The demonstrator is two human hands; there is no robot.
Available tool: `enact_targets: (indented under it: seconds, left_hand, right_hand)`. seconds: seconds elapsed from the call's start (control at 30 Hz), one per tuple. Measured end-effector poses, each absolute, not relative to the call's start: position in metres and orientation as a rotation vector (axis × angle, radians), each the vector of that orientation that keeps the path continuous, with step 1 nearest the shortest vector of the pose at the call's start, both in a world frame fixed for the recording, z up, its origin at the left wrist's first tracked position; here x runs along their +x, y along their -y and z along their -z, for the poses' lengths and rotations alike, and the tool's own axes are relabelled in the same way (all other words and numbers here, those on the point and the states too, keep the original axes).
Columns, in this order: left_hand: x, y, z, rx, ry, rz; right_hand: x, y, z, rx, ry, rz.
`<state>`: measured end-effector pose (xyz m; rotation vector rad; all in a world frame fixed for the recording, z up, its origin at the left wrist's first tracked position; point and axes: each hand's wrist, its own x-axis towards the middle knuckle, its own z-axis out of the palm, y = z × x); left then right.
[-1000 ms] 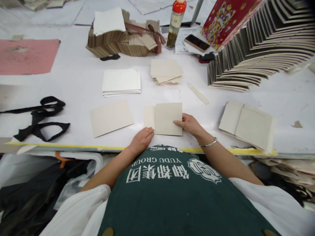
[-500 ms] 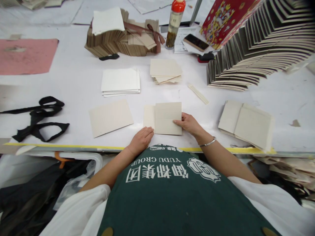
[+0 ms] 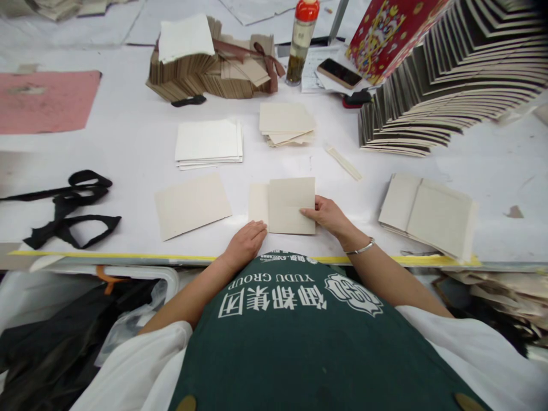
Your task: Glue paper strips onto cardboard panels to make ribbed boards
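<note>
Directly before me on the table lies a cream cardboard piece (image 3: 291, 197), its square panel overlapping a paler strip (image 3: 258, 201) on the left. My right hand (image 3: 329, 216) grips the panel's right edge, thumb on top and fingers under or behind it. Flat at the strip's lower corner rests my left hand (image 3: 247, 242), fingers stretched out side by side. Left of it is a separate cream sheet (image 3: 192, 205), untouched. To the right, a small stack of folded cream cardboard pieces (image 3: 440, 211) sits near the table edge.
Behind are a white card stack (image 3: 208, 142), a cream card stack (image 3: 286, 119) and thin strips (image 3: 343, 162). Black ribbon (image 3: 83, 200) lies left. Farther back stand bundled cards (image 3: 184, 71), a bottle (image 3: 301, 45), a phone (image 3: 339, 73) and a long fanned row of boards (image 3: 428, 103).
The view has shifted very slightly. Both hands and the cardboard piece stay in essentially the same place.
</note>
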<state>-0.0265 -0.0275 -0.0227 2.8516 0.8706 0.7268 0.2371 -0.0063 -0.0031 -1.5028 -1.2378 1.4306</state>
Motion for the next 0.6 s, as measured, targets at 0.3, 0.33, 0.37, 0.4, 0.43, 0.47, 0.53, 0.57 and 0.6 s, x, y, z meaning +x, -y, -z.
enact_targets:
  seconds: [0.3,0.33,0.37,0.4,0.43,0.47,0.53,0.57,0.6]
  left_hand:
    - [-0.0257,0.0268,0.0218,2.914,-0.885,-0.715]
    - [-0.0257,0.0266,0.0215,2.929,-0.882,-0.694]
    - [-0.0257,0.0264,0.0211,2.946,-0.873,-0.676]
    - [-0.0256,0.0260,0.0205,2.963,-0.864,-0.661]
    - [-0.0252,0.0255,0.0198,2.979,-0.858,-0.645]
    - [-0.0245,0.0249,0.0189,2.992,-0.855,-0.628]
    - [-0.0221,0.0232,0.0164,3.002,-0.860,-0.598]
    - [-0.0203,0.0221,0.0147,3.001,-0.860,-0.587]
    - [-0.0182,0.0210,0.0128,2.998,-0.857,-0.579]
  right_hand:
    - [0.2371,0.0065,0.0035,-1.523,1.277,-1.397]
    - [0.2373,0.0065,0.0036,-1.525,1.291,-1.389]
    - [0.2375,0.0064,0.0037,-1.528,1.306,-1.379]
    - [0.2375,0.0063,0.0035,-1.534,1.319,-1.367]
    - [0.2375,0.0061,0.0032,-1.541,1.331,-1.355]
    - [0.2373,0.0059,0.0028,-1.548,1.337,-1.347]
    - [0.2369,0.0052,0.0020,-1.556,1.344,-1.335]
    - [0.2367,0.0047,0.0016,-1.559,1.351,-1.326]
    - [0.2366,0.0042,0.0013,-1.564,1.365,-1.311]
